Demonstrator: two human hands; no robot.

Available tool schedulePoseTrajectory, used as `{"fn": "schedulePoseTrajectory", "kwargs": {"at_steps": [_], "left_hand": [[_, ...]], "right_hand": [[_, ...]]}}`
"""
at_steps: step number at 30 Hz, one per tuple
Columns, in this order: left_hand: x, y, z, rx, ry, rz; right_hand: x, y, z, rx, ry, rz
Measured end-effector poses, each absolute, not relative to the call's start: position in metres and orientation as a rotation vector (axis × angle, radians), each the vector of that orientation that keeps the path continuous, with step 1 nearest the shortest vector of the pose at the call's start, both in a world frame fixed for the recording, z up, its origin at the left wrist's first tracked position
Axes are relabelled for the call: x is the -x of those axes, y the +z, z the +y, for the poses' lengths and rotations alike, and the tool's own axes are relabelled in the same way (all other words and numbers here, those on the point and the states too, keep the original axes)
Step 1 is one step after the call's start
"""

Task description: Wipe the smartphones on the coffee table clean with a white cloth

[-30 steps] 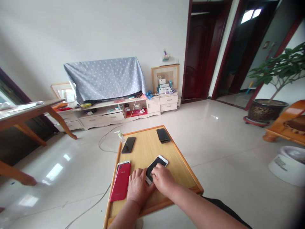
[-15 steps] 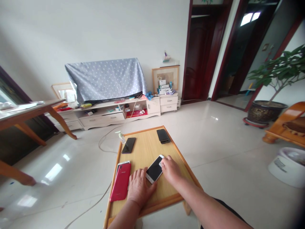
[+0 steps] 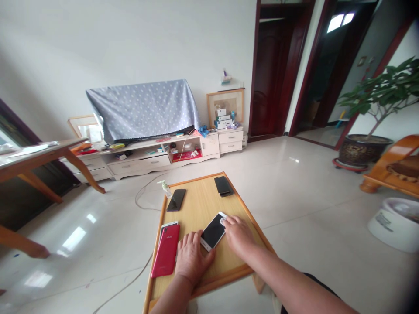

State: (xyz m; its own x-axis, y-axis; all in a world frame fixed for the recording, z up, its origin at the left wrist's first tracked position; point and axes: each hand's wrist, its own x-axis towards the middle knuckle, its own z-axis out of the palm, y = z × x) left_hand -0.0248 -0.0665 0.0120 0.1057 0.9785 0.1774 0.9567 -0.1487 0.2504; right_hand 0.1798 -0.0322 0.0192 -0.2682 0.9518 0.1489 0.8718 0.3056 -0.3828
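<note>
From where I'm standing, the person's two bare hands are at the near end of a low wooden board point(image 3: 209, 192) with a raised orange-brown rim. The left hand point(image 3: 193, 257) lies flat and relaxed on the wood, fingers spread, grasping nothing. The right hand point(image 3: 238, 237) is loosely curved, its fingertips point(image 3: 225, 221) resting on the upper right corner of a white smartphone point(image 3: 212, 232) without clenching it.

That phone lies face up and tilted across the board, between the hands and touching the right one. Just left of the left hand, a red phone point(image 3: 166, 249) lies close to the board's left edge, with a white phone edge point(image 3: 168, 223) showing past its far end. Its small printed mark looks like "vivo".

Toward the far end are two black phones, one point(image 3: 176, 199) near the left rim and the other point(image 3: 223, 186) near the far right rim, both well apart from the hands. A pump bottle point(image 3: 165, 189) stands at the left rim, its label too small to read. A thin cable point(image 3: 140, 196) curves across the tiled floor point(image 3: 304, 209) beside the board.
</note>
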Motion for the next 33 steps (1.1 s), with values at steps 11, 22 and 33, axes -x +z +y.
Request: {"fn": "schedulePoseTrajectory", "kwargs": {"at_steps": [11,22,33], "left_hand": [[0.024,0.013,-0.067,-2.289,0.453,2.001],[0.026,0.008,-0.067,-2.286,0.483,2.002],[0.025,0.010,-0.068,-2.270,0.546,2.009]], "right_hand": [[-0.177,0.020,-0.046,1.580,0.472,-2.407],[-0.161,0.020,-0.052,1.383,0.556,-2.438],[-0.143,0.017,-0.038,1.331,0.558,-2.440]]}}
